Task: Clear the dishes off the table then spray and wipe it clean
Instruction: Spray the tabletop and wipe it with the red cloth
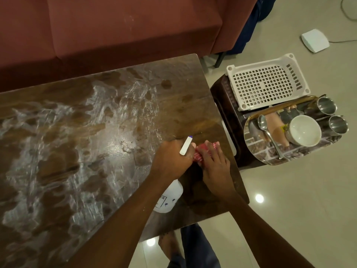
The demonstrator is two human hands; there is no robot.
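The dishes were off the desk point(183, 78): a white bowl point(304, 130), a spoon point(268, 132) and two steel cups point(326, 108) sat on a tray point(270, 157) on a dark stool point(228, 105) just right of it, beside a white basket point(266, 84). Most of the desk's top was streaked with wet spray, thickest to the left and centre.

The left hand point(172, 159) was clamped around the neck of the spray bottle point(170, 198), which stood at the near right part of the desk with its nozzle pointing far. The right hand point(212, 161) lay on a bunched red cloth point(199, 157), fingers fairly straight and pressing down, close to the desk's right edge.

Several things could have gone wrong here. The two hands were touching, or nearly so, over the cloth, so a wipe begun with the bottle in hand might have knocked or tipped the bottle. The cloth was wadded small; dragged like that it would likely have smeared the liquid in streaks and missed patches. The wet area stretched far to the left, so a short sweep would have left that side untouched. Strokes pushed right could have carried liquid over the edge onto the stool and the tray. That tray overhung the stool, so an elbow or a nudge might have sent the bowl and cups to the floor.
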